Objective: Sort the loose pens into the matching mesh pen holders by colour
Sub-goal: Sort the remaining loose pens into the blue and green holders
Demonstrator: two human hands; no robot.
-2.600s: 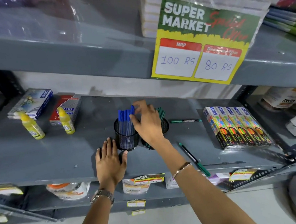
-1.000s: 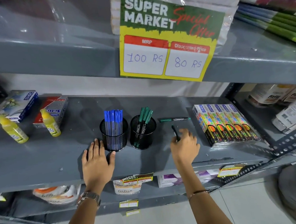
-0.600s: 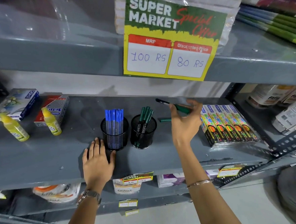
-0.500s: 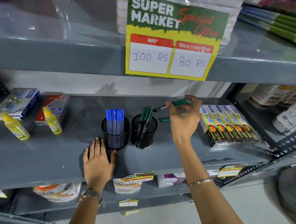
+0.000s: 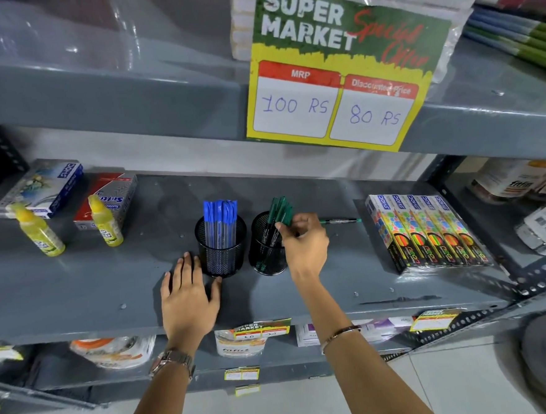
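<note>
Two black mesh holders stand side by side on the grey shelf (image 5: pixel 77 285). The left holder (image 5: pixel 222 259) is packed with blue pens (image 5: pixel 219 215). In the right holder (image 5: pixel 266 255) stand several green pens (image 5: pixel 278 211). My right hand (image 5: pixel 305 243) is at that holder's right rim, its fingers pinched on the top of a green pen that stands in the holder. My left hand (image 5: pixel 189 296) lies flat on the shelf just in front of the blue holder, fingers apart, holding nothing. One loose green pen (image 5: pixel 340 221) lies on the shelf behind my right hand.
Two yellow glue bottles (image 5: pixel 41 232) and flat boxes (image 5: pixel 42 187) stand at the shelf's left. A pack of neon crayon boxes (image 5: pixel 428 231) lies at the right. A price sign (image 5: pixel 339 69) hangs from the upper shelf. More goods fill the shelf below.
My right hand picked a green pen off the shelf front, lifted it, and brought it left and down into the green holder. My left hand stayed put.
</note>
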